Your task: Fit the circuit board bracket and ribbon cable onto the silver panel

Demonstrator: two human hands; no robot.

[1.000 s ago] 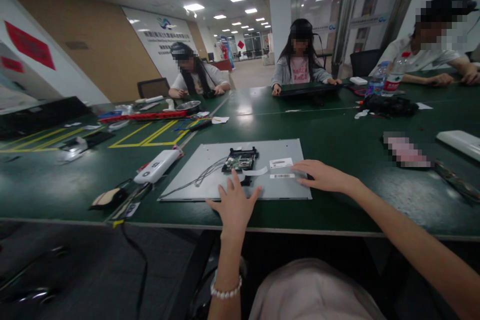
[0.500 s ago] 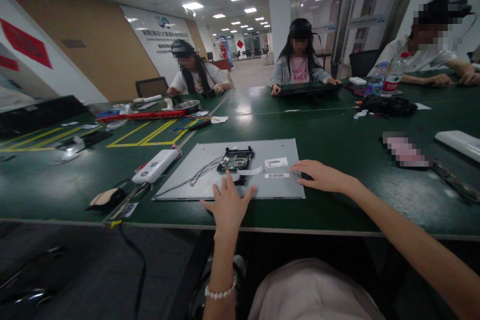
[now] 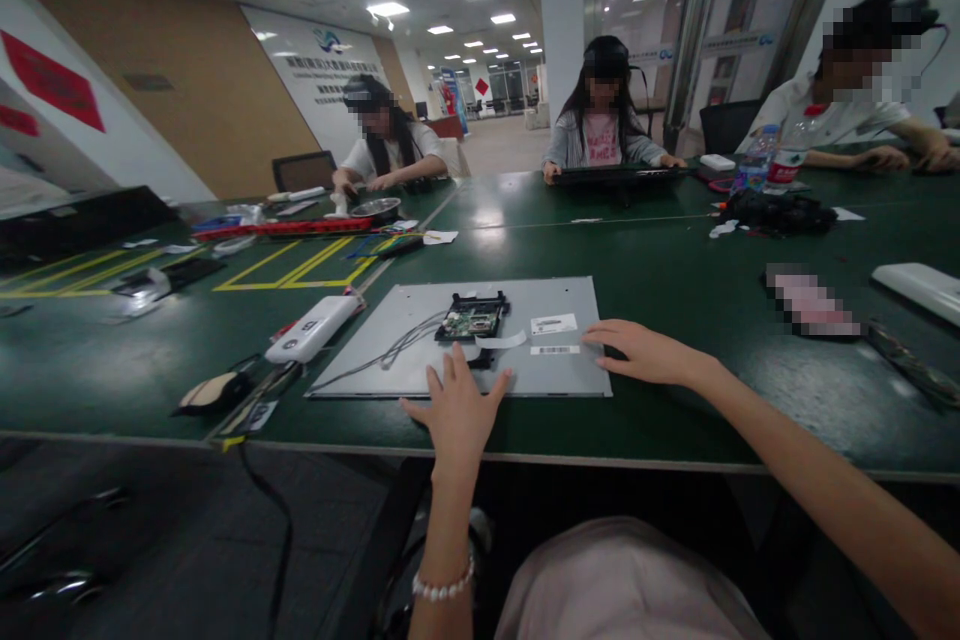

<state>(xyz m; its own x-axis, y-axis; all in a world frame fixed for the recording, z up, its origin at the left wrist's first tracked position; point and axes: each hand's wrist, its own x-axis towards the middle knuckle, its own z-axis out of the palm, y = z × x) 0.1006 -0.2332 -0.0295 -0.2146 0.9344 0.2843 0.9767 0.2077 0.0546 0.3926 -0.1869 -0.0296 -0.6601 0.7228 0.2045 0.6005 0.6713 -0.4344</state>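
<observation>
A flat grey metal panel (image 3: 559, 305), like the back of a display, lies on the green table in front of me. A circuit board (image 3: 474, 318) in a black bracket sits on its upper middle, with grey cables (image 3: 409, 340) running to the left and a white ribbon cable (image 3: 502, 341) beside it. My left hand (image 3: 457, 405) is open, fingers spread over the panel's near edge just below the board. At the panel's right edge, my right hand (image 3: 645, 352) has its fingers stretched out and holds nothing. Two white labels (image 3: 553, 324) are near it.
Left of the panel are a white power bank (image 3: 311, 330) and a black-and-tan object (image 3: 214, 392) with a strap. A phone (image 3: 814, 302), a white device (image 3: 919, 288) and bottles (image 3: 791, 155) stand on the right. Several people sit across the table (image 3: 675, 250).
My hands and the panel stay where they were. Across the table, the person on the left has moved a hand to a white object by the metal bowl.
</observation>
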